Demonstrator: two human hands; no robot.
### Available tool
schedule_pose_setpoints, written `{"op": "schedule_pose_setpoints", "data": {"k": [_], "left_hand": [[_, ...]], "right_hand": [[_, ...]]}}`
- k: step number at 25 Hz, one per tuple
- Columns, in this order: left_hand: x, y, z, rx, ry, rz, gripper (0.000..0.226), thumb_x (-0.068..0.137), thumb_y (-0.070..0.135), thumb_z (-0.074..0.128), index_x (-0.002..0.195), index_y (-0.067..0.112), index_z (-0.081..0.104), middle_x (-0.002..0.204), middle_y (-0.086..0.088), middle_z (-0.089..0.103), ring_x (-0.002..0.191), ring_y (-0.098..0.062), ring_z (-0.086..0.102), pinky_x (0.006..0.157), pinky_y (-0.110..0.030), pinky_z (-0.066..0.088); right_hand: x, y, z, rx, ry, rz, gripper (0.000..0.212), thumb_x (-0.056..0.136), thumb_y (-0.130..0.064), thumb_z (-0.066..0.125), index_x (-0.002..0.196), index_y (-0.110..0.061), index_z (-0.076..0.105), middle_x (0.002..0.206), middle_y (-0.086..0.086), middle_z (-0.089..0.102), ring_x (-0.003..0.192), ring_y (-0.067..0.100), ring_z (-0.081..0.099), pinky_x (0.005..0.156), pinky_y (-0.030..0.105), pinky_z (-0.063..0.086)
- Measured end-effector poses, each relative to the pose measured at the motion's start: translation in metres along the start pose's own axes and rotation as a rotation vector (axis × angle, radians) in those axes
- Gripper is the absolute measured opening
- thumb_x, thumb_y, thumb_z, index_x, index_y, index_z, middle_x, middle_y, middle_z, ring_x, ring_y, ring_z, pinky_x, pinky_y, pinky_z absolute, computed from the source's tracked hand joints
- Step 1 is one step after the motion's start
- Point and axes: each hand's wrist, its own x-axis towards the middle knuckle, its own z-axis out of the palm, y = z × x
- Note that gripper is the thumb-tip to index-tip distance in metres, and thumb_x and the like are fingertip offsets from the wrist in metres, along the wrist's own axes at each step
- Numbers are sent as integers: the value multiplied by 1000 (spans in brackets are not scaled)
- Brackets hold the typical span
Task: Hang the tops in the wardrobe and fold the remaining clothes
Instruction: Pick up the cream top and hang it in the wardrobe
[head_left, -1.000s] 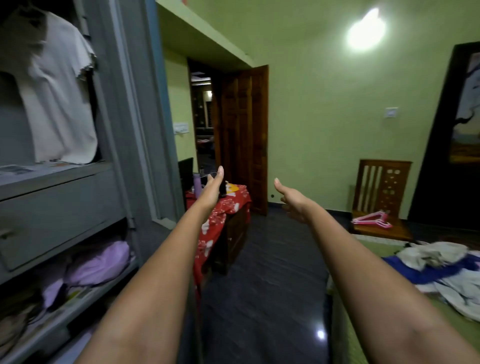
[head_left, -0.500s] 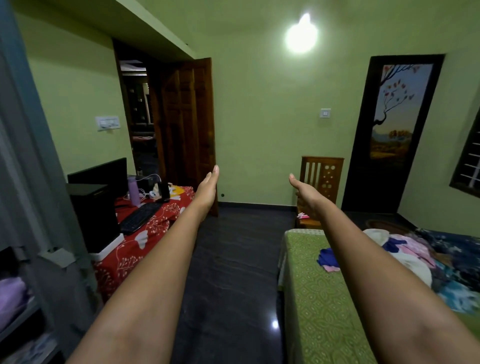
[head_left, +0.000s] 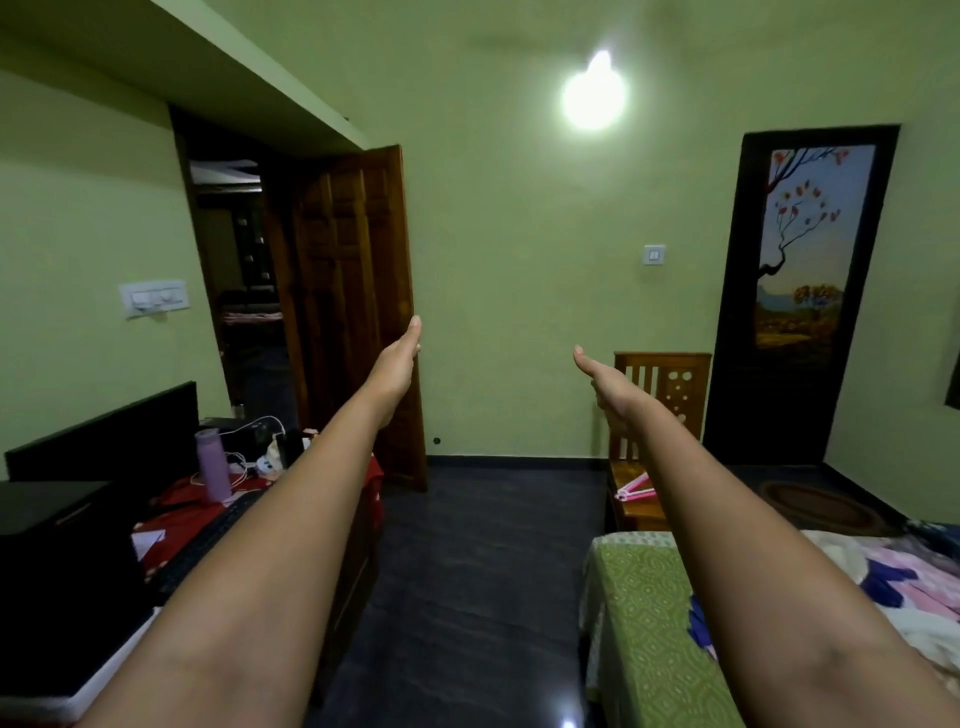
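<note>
We stretch both arms forward, left hand (head_left: 396, 361) and right hand (head_left: 609, 383) empty, fingers straight. The clothes (head_left: 904, 587) lie heaped on the bed (head_left: 644, 613) below the right hand, pink hangers (head_left: 635, 488) on the chair (head_left: 657, 410) just beyond.

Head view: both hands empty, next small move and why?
Probably lower the right hand toward the pink hangers on the wooden chair. Both it and the left hand are open, and clothes still lie heaped on the bed.
</note>
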Motion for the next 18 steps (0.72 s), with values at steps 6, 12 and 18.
{"op": "schedule_pose_setpoints", "data": {"k": [6, 12, 18], "left_hand": [[138, -74, 32, 14, -51, -80, 72, 95, 62, 26, 152, 18, 17, 156, -7, 26, 145, -23, 20, 119, -46, 15], [311, -119, 81, 16, -70, -94, 98, 76, 84, 29, 152, 29, 0, 160, -2, 12, 147, -26, 13, 118, -52, 15], [482, -111, 151, -84, -54, 21, 72, 95, 61, 28, 149, 14, 26, 155, -1, 28, 145, -20, 21, 119, -41, 17]], "right_hand": [[149, 36, 2, 2, 38, 76, 75, 94, -59, 37, 152, -17, 15, 160, 6, 8, 146, 28, 9, 117, 44, 8], [336, 39, -31, -14, 47, 60, 78, 92, -62, 38, 153, -21, 13, 160, 5, 8, 146, 27, 12, 116, 46, 12], [503, 20, -82, 11, 149, -15, 79, 89, -65, 44, 151, -21, 22, 133, -1, 46, 96, 8, 45, 63, 19, 27]]}}
